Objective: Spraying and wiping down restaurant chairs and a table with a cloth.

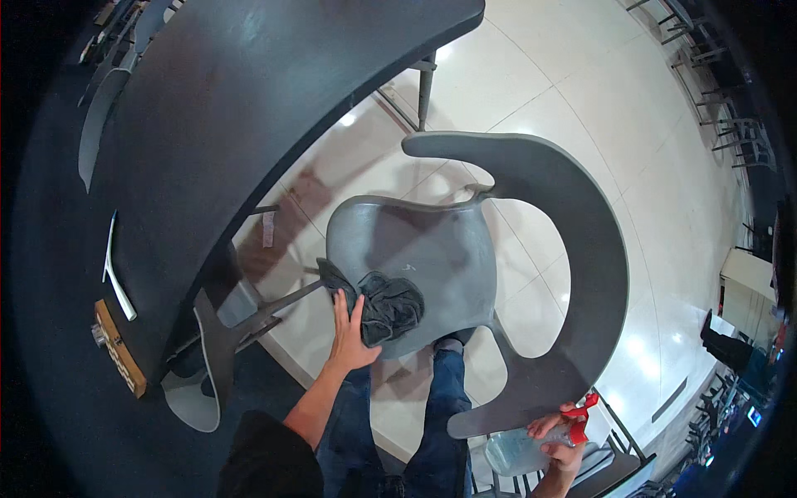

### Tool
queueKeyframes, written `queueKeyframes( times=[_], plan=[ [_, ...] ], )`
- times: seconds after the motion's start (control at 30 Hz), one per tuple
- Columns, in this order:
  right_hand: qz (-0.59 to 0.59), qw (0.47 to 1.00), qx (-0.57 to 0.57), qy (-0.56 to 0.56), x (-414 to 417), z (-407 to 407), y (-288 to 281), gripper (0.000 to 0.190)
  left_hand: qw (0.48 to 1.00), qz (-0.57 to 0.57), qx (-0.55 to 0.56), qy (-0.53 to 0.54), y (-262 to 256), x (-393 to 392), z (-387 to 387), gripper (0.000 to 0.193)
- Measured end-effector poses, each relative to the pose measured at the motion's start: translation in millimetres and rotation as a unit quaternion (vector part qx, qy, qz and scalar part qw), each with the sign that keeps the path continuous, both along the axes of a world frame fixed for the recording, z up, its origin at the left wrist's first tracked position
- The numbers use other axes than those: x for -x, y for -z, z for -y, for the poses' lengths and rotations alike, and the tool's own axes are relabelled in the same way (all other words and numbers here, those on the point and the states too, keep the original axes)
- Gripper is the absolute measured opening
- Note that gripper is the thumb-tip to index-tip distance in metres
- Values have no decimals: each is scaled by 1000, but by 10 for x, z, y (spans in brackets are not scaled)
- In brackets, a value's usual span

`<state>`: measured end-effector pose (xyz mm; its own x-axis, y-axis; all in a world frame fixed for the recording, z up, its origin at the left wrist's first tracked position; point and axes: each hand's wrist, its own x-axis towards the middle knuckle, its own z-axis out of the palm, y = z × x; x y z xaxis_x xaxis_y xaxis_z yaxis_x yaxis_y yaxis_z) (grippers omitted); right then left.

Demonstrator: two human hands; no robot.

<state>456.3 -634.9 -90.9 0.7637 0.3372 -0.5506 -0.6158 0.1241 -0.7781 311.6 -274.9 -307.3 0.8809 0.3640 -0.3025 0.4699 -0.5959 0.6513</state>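
My left hand (353,336) presses on a dark grey cloth (392,308), bunched up at the near left corner of a grey chair's seat (436,249). One end of the cloth sticks out past the seat's left edge. At the lower right, my right hand (557,442) grips a clear spray bottle (517,453) by its neck. The bottle has a red trigger head (582,417) and lies tilted on its side. It is close to the end of the chair's curved backrest (598,249), which sweeps around the right of the seat.
A dark table (236,93) with a curved edge fills the upper left. Beside it stands another grey chair (218,348). A wooden holder (121,348) and a white forked object (115,274) are at far left. Pale floor tiles (679,230) spread right; a person (731,345) stands far off.
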Motion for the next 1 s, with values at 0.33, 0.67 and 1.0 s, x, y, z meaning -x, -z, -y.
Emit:
queueKeyframes(
  times=[0.33,0.67,1.0],
  plan=[
    [-15,999,12,-32,40,30,2,77,983,84,-148,-75,471,-1499,290,92],
    [-4,1000,0,-6,27,-20,-12,73,961,93,-40,257,478,-1857,1033,69],
    [12,1000,-3,-11,15,31,24,76,986,-22,-87,138,241,237,215,60]
  ],
)
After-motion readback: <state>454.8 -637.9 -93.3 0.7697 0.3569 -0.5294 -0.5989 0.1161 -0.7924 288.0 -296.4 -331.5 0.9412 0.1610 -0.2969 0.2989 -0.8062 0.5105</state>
